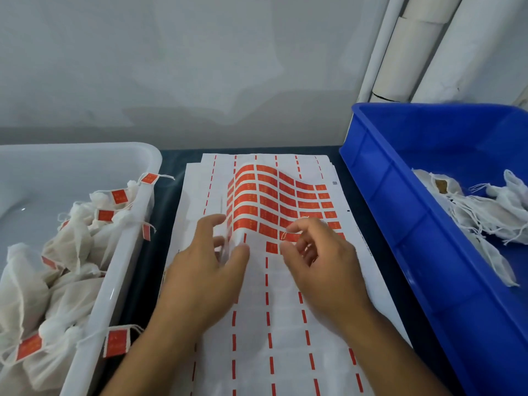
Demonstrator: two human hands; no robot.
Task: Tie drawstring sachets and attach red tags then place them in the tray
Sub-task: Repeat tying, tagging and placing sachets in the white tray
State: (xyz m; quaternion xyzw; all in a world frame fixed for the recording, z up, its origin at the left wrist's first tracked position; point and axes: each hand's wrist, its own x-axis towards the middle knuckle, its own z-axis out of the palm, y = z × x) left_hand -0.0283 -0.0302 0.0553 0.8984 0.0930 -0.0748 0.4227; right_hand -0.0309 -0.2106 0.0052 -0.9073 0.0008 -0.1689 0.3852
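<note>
both my hands work mid-counter: left hand [208,270] pinches the sticker sheet [274,201] up at its near-left edge, right hand [317,252] peels a red tag [291,237] just beyond its fingertips, white tray [137,224] to the left.

Two bare forearms run up from the lower edge to the left hand [205,270] and right hand [323,261] — no sleeves, watch or bracelet behind the fingers, no rings on them — nails short and unpainted.
</note>
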